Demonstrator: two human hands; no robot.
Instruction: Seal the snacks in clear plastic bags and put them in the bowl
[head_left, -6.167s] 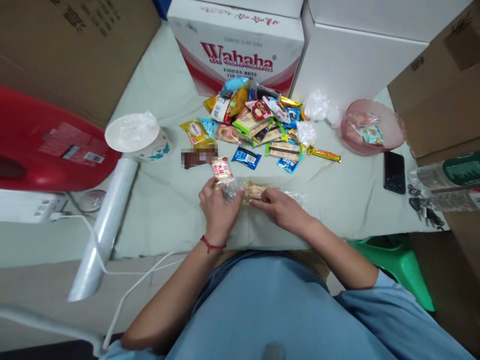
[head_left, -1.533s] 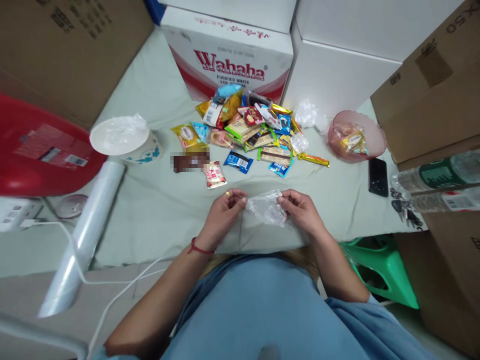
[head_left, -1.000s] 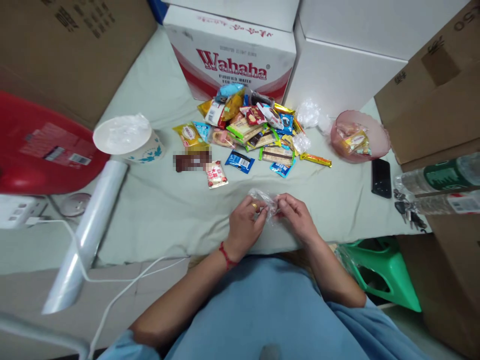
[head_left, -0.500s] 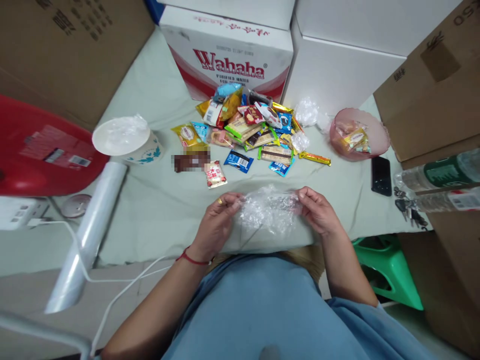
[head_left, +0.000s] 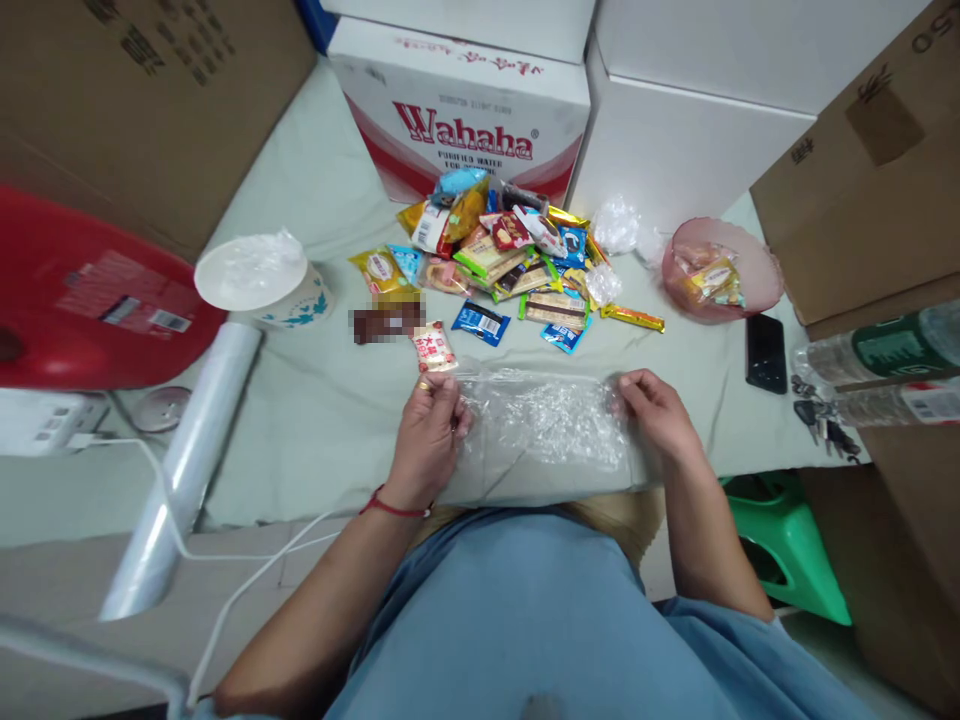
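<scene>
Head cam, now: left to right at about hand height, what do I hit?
White power block → roll of clear film → left hand → clear crinkled plastic → right hand → black phone → keys.

The left hand (head_left: 433,430) and right hand (head_left: 658,412) sit well apart, each pinching; left forearm (head_left: 319,590) and right forearm (head_left: 712,535) slant inward.
</scene>
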